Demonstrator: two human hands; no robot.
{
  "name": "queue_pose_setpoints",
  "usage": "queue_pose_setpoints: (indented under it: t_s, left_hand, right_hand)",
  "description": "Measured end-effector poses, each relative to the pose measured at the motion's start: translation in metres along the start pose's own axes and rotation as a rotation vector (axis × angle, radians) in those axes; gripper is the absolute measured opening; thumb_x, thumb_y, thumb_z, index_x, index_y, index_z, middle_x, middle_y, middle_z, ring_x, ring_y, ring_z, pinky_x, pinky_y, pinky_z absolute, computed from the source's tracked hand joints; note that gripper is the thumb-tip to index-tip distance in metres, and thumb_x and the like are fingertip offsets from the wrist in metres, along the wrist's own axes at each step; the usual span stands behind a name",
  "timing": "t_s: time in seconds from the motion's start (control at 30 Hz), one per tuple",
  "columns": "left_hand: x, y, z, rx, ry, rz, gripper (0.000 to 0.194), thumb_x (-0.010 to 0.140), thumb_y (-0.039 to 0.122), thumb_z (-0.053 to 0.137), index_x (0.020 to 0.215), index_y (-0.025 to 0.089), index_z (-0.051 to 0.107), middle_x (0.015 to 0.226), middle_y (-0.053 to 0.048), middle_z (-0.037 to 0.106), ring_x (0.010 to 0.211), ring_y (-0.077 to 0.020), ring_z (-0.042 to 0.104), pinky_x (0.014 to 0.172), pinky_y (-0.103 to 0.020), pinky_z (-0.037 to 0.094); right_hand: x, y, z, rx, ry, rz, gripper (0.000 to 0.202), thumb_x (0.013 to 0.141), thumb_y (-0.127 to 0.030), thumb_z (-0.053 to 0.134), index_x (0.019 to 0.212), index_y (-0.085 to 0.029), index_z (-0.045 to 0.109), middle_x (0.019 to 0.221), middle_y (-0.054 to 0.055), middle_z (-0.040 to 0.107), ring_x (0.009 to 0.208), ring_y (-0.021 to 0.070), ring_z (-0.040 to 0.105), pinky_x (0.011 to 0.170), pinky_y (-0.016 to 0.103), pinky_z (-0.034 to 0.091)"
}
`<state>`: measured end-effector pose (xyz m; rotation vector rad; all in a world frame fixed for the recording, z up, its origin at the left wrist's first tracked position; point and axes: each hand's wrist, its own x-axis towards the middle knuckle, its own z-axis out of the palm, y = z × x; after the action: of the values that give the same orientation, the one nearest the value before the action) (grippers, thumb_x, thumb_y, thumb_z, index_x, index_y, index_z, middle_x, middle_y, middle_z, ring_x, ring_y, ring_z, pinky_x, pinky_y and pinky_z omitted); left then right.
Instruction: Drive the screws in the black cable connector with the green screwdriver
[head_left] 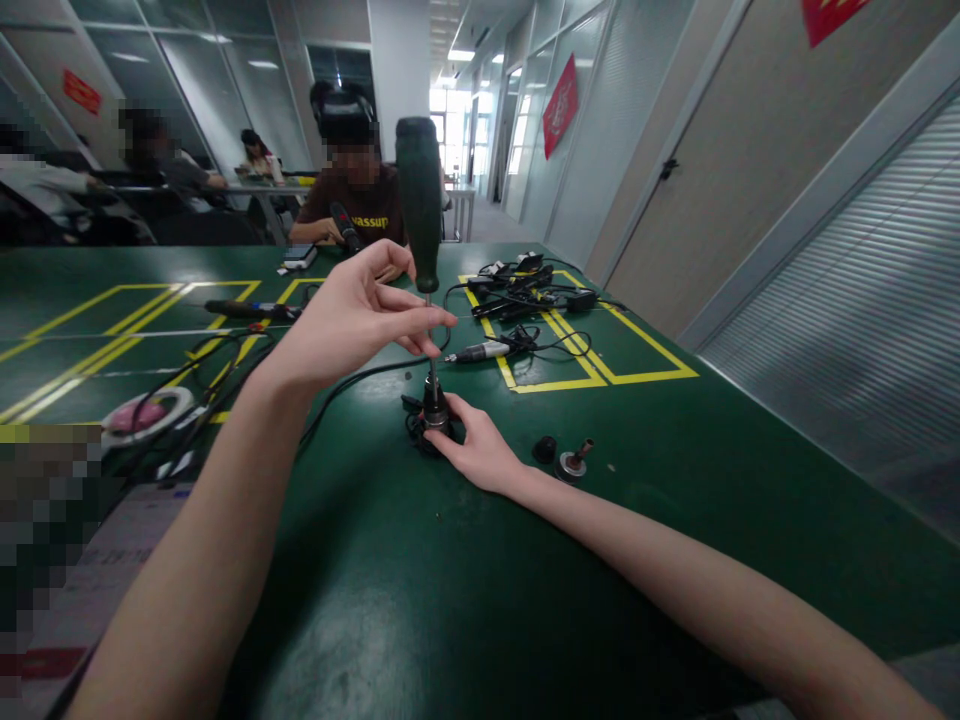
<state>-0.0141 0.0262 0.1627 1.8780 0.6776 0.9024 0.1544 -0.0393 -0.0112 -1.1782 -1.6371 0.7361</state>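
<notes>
A screwdriver with a dark green handle (420, 205) stands upright, its thin shaft pointing down into a black and metal cylindrical part (436, 408). My left hand (360, 315) is beside the shaft, thumb and fingers closed around it just below the handle. Low on the table, my right hand (480, 445) grips the cylindrical part between thumb and fingers. Black cable lies bunched around the base of that part. To the right of my right hand are a small black cap (545, 449) and a round metal piece with a stem (572, 465).
The green table (360, 600) carries yellow tape outlines. A grey and black pen-like tool (480, 352) and tangled black cables (525, 290) lie at back right. Left are a white tape ring (184, 405) and a dark tool (247, 309). A person (352, 190) sits opposite.
</notes>
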Motion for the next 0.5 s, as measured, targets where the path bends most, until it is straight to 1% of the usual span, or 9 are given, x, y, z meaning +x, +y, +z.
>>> queue_pose_setpoints:
  t_s: [0.1,0.17,0.23,0.37,0.43,0.5]
  left_hand:
    - [0.0,-0.0002,0.0039,0.046,0.034,0.032,0.058,0.076,0.032,0.092,0.118,0.021,0.054,0.079,0.001,0.078,0.068,-0.0208,0.081,0.064,-0.026,0.066]
    - [-0.0003,0.0002,0.0056,0.081,0.048,0.052,0.057,0.075,0.033,0.093,0.119,0.02,0.058,0.076,0.001,0.076,0.069,-0.0219,0.081,0.065,-0.027,0.067]
    - [-0.0007,0.001,0.0058,0.115,0.043,0.066,0.052,0.075,0.036,0.092,0.115,0.018,0.064,0.074,0.0,0.075,0.07,-0.0229,0.081,0.065,-0.029,0.067]
    - [-0.0017,0.0046,0.0028,0.16,-0.001,0.05,0.043,0.077,0.039,0.09,0.108,0.015,0.072,0.076,-0.003,0.077,0.076,-0.0243,0.081,0.071,-0.032,0.068]
    - [-0.0023,0.0072,0.0003,0.171,-0.034,0.025,0.043,0.078,0.04,0.09,0.109,0.013,0.075,0.08,-0.006,0.079,0.081,-0.0245,0.081,0.075,-0.032,0.068]
    - [-0.0025,0.0091,-0.0026,0.165,-0.073,0.001,0.039,0.079,0.04,0.088,0.105,0.012,0.078,0.085,-0.008,0.081,0.084,-0.0242,0.081,0.078,-0.032,0.068]
  right_hand:
    - [-0.0001,-0.0003,0.0003,0.004,0.001,0.0,0.038,0.089,-0.031,0.066,0.125,-0.017,0.066,0.117,0.01,0.078,0.109,0.0266,0.073,0.098,0.04,0.054]
    - [0.0001,-0.0004,0.0001,0.004,0.001,0.001,0.038,0.089,-0.031,0.067,0.125,-0.018,0.066,0.117,0.01,0.078,0.11,0.0266,0.073,0.098,0.04,0.054]
    - [0.0003,-0.0005,-0.0001,0.005,0.0,0.0,0.038,0.089,-0.03,0.067,0.125,-0.018,0.066,0.118,0.01,0.078,0.11,0.0267,0.073,0.099,0.04,0.054]
    - [0.0007,-0.0004,-0.0007,0.004,-0.001,0.002,0.038,0.089,-0.03,0.068,0.125,-0.018,0.067,0.118,0.01,0.078,0.11,0.0262,0.073,0.099,0.04,0.054]
    - [0.0005,-0.0003,-0.0007,0.003,0.001,0.002,0.038,0.089,-0.03,0.068,0.125,-0.018,0.067,0.118,0.01,0.078,0.11,0.0259,0.073,0.099,0.04,0.054]
    - [0.0003,-0.0003,-0.0005,0.006,0.003,0.0,0.037,0.089,-0.029,0.068,0.125,-0.018,0.067,0.118,0.009,0.078,0.109,0.0255,0.073,0.099,0.039,0.054]
